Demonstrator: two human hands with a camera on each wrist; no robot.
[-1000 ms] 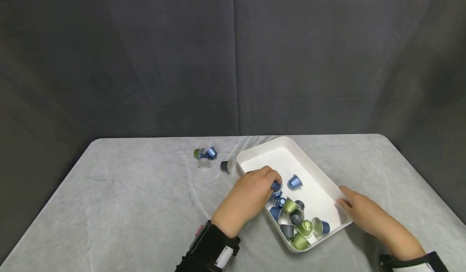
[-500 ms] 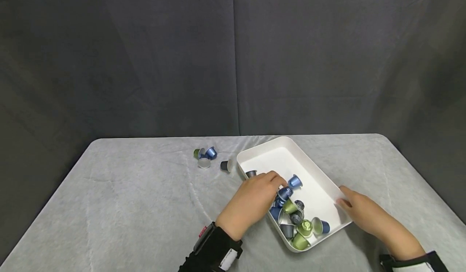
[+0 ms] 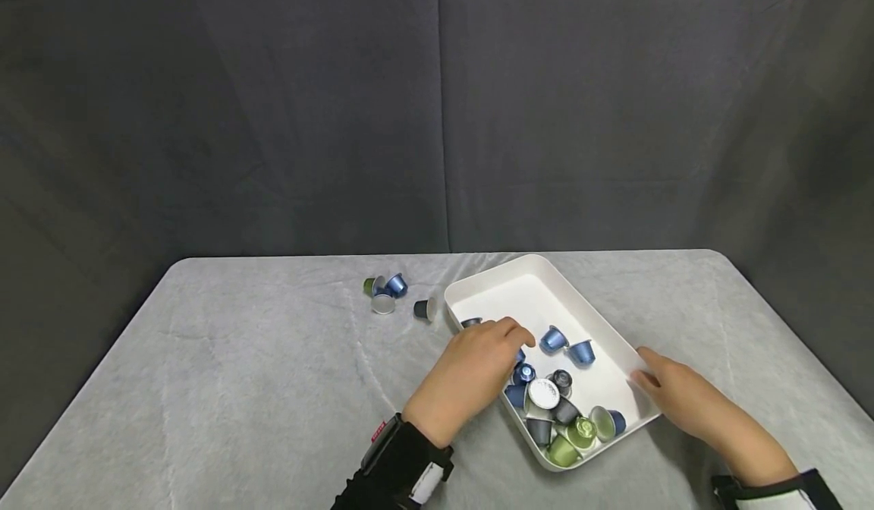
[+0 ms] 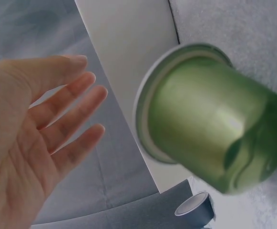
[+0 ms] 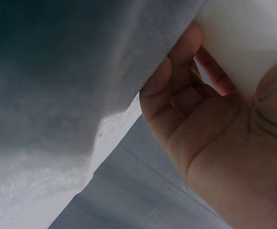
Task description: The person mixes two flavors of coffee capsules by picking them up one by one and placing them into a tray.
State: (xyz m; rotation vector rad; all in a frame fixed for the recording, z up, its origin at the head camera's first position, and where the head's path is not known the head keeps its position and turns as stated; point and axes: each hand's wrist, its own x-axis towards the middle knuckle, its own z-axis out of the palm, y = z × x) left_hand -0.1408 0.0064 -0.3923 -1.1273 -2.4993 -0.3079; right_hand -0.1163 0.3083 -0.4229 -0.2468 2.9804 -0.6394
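My left hand (image 3: 478,354) hovers over the left side of a white tray (image 3: 501,286); in the left wrist view its fingers (image 4: 76,109) are loosely bent and hold nothing. A green coffee capsule (image 4: 210,119) looms close to that wrist camera. Inside the tray lie blue capsules (image 3: 582,353), green capsules (image 3: 563,451), dark grey ones (image 3: 539,430) and one showing its white lid (image 3: 544,394). My right hand (image 3: 690,396) grips the tray's right wall, thumb over the rim; the right wrist view has its fingers (image 5: 164,78) curled beneath the edge.
Left of the tray, on the grey cloth-covered table (image 3: 239,373), lies a dark capsule (image 3: 423,310). A small cluster of blue capsules (image 3: 397,284), a green capsule (image 3: 369,287) and a silver-lidded capsule (image 3: 383,303) sits farther left. A dark curtain (image 3: 307,115) hangs behind.
A blue capsule has moved right across the tray, away from my left hand. Capsules in the pile have shifted, and a white lid now faces up. My right hand stays put.
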